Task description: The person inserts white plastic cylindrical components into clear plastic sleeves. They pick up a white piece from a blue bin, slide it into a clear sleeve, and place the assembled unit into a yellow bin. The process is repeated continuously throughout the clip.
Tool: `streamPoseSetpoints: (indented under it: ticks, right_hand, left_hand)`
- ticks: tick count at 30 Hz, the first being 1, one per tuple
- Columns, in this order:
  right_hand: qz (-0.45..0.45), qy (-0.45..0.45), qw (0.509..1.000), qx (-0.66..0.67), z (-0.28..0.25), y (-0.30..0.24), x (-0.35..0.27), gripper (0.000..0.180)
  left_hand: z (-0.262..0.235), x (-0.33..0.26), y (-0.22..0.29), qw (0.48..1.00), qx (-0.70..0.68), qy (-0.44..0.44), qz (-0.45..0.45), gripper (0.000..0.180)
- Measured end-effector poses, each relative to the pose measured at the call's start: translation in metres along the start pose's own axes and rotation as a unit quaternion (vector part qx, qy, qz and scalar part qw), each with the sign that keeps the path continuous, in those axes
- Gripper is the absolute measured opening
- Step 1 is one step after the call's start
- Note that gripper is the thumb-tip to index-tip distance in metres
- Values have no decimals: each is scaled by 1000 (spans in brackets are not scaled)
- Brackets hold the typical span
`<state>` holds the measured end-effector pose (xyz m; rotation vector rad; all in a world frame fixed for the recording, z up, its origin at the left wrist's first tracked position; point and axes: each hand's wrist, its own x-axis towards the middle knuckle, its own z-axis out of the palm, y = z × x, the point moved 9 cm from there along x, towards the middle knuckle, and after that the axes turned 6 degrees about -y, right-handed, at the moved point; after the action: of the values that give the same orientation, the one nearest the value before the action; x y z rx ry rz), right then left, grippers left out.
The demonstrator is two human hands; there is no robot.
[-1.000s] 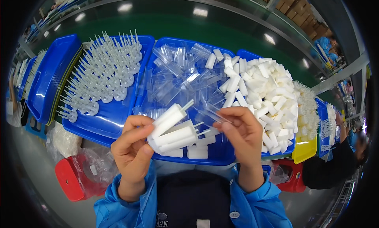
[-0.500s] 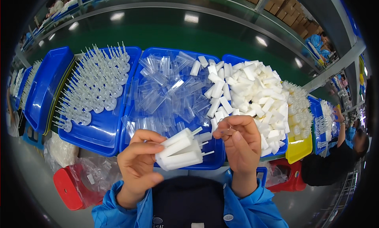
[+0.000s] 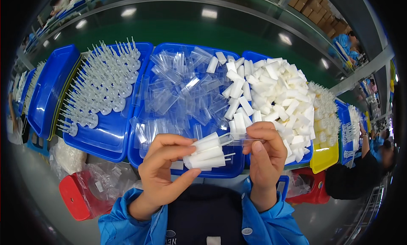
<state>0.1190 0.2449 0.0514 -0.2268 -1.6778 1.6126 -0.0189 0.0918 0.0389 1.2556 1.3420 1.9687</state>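
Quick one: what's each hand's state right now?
Left hand: holding the white cluster by its left end.
Right hand: closed, pinching a clear piece between thumb and fingers.

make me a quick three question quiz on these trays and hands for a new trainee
1. Multiple choice: which hand pinches the clear plastic sleeve?
a) left
b) right

2. True or false: the left hand holds several white foam pieces.

3. Fill in: the tray under the heaped loose white blocks is ____ in colour.

Key: 1. b; 2. true; 3. blue
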Motion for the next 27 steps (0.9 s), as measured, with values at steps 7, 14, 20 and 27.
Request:
streamPoseSetpoints:
  ticks: [7,14,20,27]
  right_hand:
    - [33,-13,997,61,2,6,-2,18]
    - [51,-13,996,77,3,11,-3,19]
    - [-29,-41,997,64,5,0,-2,17]
    - [-19,-55,998,36,8,-2,-4,16]
  left_hand:
    - [2,1,-2,997,77,-19,-19,43]
    - [4,0,-5,998,53,-22,-24,42]
    - [4,0,-9,999,-9,-27,-39,40]
    - [5,0,-10,998,-51,-17,-45,37]
